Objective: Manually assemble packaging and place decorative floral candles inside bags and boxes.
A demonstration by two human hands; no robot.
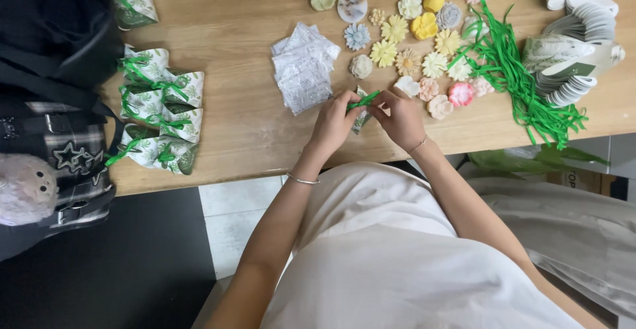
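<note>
My left hand (333, 120) and my right hand (401, 118) meet over the near edge of the wooden table (232, 37). Between them they hold a small leaf-print gift box (361, 118) with a green ribbon (363, 100) across its top. Both hands pinch the ribbon, one at each end. The box is mostly hidden by my fingers. A stack of small clear packets (303, 67) lies just beyond my left hand.
Several finished leaf-print boxes with green bows (159, 107) sit at the left. Many pastel flower-shaped pieces (411, 31) are spread at the back. A heap of green ribbons (523, 84) and flat box blanks (576, 51) lie right. A black bag (46, 90) sits far left.
</note>
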